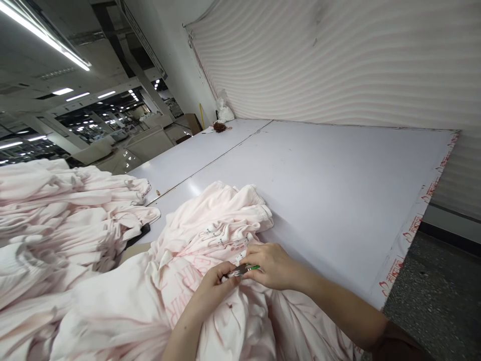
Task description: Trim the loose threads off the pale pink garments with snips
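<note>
Pale pink garments (225,210) lie bunched on the white table, with pinkish lettering on the cloth beside my hands. My right hand (268,265) is closed around a small metal tool with a green part (246,269), perhaps thread snips. Its tip points left, toward my left hand (221,281), whose thumb and fingers are pinched together at the cloth by the tip. What exactly those fingers pinch is too small to tell, though they touch the garment.
A large heap of pink garments (75,215) covers the left side. The white table (330,175) stretches back to a wall draped in rippled sheeting (338,65). A reddish-brown bundle (219,127) and a white plastic bag (224,111) are at the far corner.
</note>
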### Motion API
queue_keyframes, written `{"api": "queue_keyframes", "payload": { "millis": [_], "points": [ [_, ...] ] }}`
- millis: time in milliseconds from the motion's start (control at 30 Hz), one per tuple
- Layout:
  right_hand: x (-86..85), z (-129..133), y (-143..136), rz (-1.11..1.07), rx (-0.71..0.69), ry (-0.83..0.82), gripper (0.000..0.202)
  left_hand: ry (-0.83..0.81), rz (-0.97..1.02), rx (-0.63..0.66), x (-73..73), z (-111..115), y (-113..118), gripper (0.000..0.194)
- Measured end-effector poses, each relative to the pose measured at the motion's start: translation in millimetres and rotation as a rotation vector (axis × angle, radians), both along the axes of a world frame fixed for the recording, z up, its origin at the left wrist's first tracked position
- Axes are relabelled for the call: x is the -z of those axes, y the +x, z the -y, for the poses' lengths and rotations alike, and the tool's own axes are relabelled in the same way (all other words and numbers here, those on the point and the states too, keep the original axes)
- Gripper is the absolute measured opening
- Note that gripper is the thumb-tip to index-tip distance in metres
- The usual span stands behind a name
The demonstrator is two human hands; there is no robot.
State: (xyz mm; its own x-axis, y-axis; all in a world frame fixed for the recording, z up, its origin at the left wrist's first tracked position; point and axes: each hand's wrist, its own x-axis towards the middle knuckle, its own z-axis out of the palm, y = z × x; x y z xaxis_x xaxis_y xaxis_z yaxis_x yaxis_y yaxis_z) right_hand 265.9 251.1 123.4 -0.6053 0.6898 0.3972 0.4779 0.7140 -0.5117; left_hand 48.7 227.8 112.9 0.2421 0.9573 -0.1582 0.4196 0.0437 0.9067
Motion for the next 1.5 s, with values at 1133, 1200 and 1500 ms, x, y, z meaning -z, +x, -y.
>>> {"api": "queue_keyframes", "payload": {
  "millis": [1133,1200,1500],
  "points": [
    [22.9,-4.4,-28.6,-0.626,0.052,-0.348,0.01,-0.117,0.225,-0.064,-8.2,7.2,4.8,0.037],
    [22.2,-1.5,-28.5,-0.609,0.051,-0.328,0.018,-0.075,0.213,-0.09,-7.5,7.6,8.4,0.038],
    [21.1,-3.3,-24.5,-0.771,0.212,-0.251,0.024,-0.18,0.37,-0.153,-16.1,14.3,14.7,0.035]
  ]
}}
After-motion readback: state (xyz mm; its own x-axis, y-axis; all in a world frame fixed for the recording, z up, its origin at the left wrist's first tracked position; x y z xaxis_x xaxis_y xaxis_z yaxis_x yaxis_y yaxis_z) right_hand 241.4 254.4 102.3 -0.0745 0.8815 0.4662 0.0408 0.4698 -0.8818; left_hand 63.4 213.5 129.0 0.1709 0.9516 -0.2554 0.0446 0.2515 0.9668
